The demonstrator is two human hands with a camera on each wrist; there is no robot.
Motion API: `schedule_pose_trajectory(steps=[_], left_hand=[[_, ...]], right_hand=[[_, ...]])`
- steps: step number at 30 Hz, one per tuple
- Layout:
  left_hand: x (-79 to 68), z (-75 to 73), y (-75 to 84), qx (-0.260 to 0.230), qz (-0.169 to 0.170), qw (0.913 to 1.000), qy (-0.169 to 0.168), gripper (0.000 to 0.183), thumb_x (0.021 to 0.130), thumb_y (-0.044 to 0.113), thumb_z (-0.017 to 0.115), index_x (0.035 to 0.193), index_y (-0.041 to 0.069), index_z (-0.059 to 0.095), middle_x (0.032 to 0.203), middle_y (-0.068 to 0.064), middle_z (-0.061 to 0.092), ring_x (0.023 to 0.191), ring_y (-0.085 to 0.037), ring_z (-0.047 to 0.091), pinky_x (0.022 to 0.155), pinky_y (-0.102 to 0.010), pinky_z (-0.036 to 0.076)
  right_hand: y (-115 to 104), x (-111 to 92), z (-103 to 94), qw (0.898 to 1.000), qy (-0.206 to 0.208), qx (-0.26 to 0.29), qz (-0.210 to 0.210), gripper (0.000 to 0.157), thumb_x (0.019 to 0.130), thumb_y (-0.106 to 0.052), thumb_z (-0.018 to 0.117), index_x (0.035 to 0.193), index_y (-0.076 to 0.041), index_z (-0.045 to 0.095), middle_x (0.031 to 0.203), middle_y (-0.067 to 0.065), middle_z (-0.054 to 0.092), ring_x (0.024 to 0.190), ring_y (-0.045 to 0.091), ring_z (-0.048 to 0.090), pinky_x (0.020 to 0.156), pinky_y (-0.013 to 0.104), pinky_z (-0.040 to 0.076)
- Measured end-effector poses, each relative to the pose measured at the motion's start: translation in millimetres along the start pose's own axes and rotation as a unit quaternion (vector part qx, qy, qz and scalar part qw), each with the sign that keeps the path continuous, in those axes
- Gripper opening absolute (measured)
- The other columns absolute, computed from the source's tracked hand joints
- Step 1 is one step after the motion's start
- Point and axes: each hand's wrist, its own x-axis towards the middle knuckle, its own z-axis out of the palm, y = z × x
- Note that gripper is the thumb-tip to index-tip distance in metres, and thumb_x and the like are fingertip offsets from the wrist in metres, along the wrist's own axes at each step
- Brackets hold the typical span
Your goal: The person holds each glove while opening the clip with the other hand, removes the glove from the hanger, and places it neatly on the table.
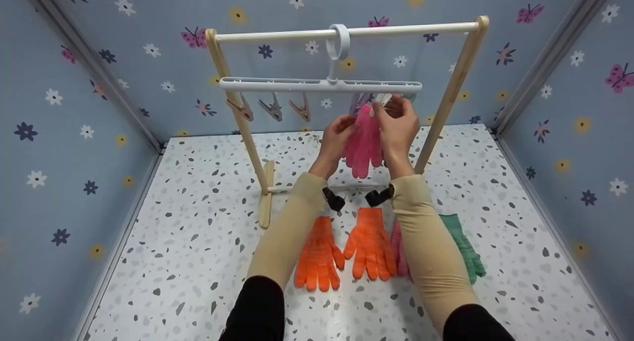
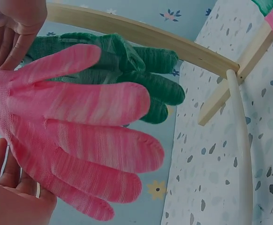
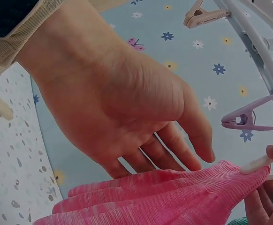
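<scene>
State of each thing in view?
Rack: upright
Hanger: hooked on rack's bar
Upper pink glove: fingers hanging down
White clip: at pink cuff, right hand pinching it
Lilac clip: closed, empty
Three left clips: closed, empty
Upper green glove: hanging
Orange gloves: lying flat
Lower green glove: lying, partly hidden
Lower pink glove: lying, partly hidden

A speckled surface (image 1: pixel 198 261) bears two orange gloves (image 1: pixel 319 261), a pink glove (image 1: pixel 399 254), a green glove (image 1: pixel 463 242) and a rack (image 1: pixel 252 147).

Touches a pink, pale-streaked knitted glove (image 2: pixel 99 143) at opposite edges near the cuff with the left hand (image 2: pixel 20 199) and the right hand (image 2: pixel 20 32). Faces, farther off, a partly hidden green knitted glove (image 2: pixel 155 87), a wooden post (image 2: pixel 127 25) joined to a round white rod (image 2: pixel 242 145).
</scene>
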Motion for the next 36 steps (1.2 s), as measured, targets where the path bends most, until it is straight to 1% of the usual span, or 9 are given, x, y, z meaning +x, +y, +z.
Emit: schedule_pose_trajectory(steps=[3,8,12,15,19,23,27,31,36], left_hand=[[-1.2,-1.0,0.8,-0.012,0.000,0.9999,0.007,0.030,0.097,0.019,0.068,0.123,0.006,0.065,0.117,-0.005,0.068,0.107,-0.016,0.063,0.092,-0.027,0.049],[-3.7,-1.9,0.7,-0.030,0.005,0.9995,0.008,0.029,0.095,0.015,0.070,0.123,0.005,0.065,0.116,-0.006,0.067,0.106,-0.017,0.062,0.091,-0.028,0.051],[-6.0,-0.9,0.0,-0.042,0.012,0.9991,0.004,0.030,0.095,0.011,0.070,0.124,0.003,0.064,0.115,-0.008,0.067,0.105,-0.019,0.062,0.090,-0.030,0.052],[-8.5,0.0,-0.3,-0.036,0.014,0.9992,0.004,0.030,0.095,0.010,0.070,0.124,0.004,0.065,0.113,-0.007,0.067,0.103,-0.019,0.063,0.089,-0.030,0.052],[-10.6,1.4,-0.2,-0.023,0.015,0.9996,0.008,0.029,0.095,0.010,0.069,0.123,0.005,0.067,0.110,-0.007,0.067,0.101,-0.019,0.063,0.085,-0.029,0.052],[-11.5,3.4,1.3,-0.017,0.014,0.9997,0.006,0.029,0.095,0.010,0.069,0.123,0.005,0.067,0.109,-0.007,0.067,0.099,-0.019,0.063,0.082,-0.029,0.052],[-13.1,6.2,4.7,-0.019,0.014,0.9997,-0.001,0.028,0.095,0.010,0.069,0.122,0.003,0.067,0.107,-0.007,0.067,0.096,-0.018,0.063,0.079,-0.029,0.052],[-14.2,9.3,6.7,-0.015,0.013,0.9998,-0.005,0.029,0.093,0.013,0.072,0.120,0.003,0.068,0.105,-0.007,0.067,0.092,-0.018,0.061,0.076,-0.029,0.052],[-15.5,11.5,6.9,0.002,0.020,0.9998,-0.008,0.030,0.091,0.016,0.075,0.118,0.005,0.069,0.104,-0.006,0.068,0.091,-0.019,0.062,0.076,-0.029,0.052]], right_hand=[[-0.4,-0.2,-1.5,1.000,-0.001,0.006,-0.002,0.033,0.087,-0.018,0.078,0.115,-0.003,0.067,0.104,0.009,0.069,0.094,0.019,0.065,0.082,0.027,0.052],[0.5,0.8,-3.2,1.000,-0.003,0.014,-0.006,0.034,0.087,-0.016,0.078,0.115,-0.001,0.066,0.103,0.011,0.068,0.092,0.020,0.065,0.080,0.027,0.052],[-1.2,-1.0,-4.6,1.000,0.001,0.012,0.005,0.037,0.087,-0.016,0.079,0.117,-0.001,0.065,0.104,0.012,0.068,0.094,0.020,0.065,0.081,0.027,0.052],[-2.3,-1.7,-4.8,1.000,0.005,0.014,0.013,0.037,0.087,-0.015,0.078,0.117,-0.001,0.064,0.104,0.013,0.068,0.095,0.021,0.064,0.081,0.027,0.051],[-2.3,-0.6,-4.4,0.999,0.011,0.028,0.019,0.033,0.086,-0.011,0.077,0.114,0.001,0.064,0.100,0.012,0.067,0.090,0.020,0.062,0.079,0.027,0.050],[-3.1,-0.2,-5.8,0.999,0.016,0.035,0.022,0.030,0.086,-0.011,0.077,0.112,-0.002,0.064,0.099,0.010,0.066,0.090,0.019,0.061,0.079,0.026,0.050],[-3.5,-0.1,-7.2,0.999,0.018,0.024,0.012,0.032,0.085,-0.015,0.078,0.111,-0.004,0.064,0.100,0.010,0.067,0.092,0.019,0.063,0.081,0.027,0.050],[-3.9,0.0,-7.8,1.000,0.024,0.018,0.009,0.035,0.084,-0.019,0.082,0.110,-0.004,0.065,0.100,0.010,0.068,0.091,0.019,0.064,0.080,0.026,0.051],[-3.1,0.6,-7.8,0.999,0.029,0.017,0.008,0.033,0.084,-0.020,0.082,0.109,-0.004,0.065,0.100,0.009,0.068,0.091,0.018,0.063,0.081,0.026,0.050]])
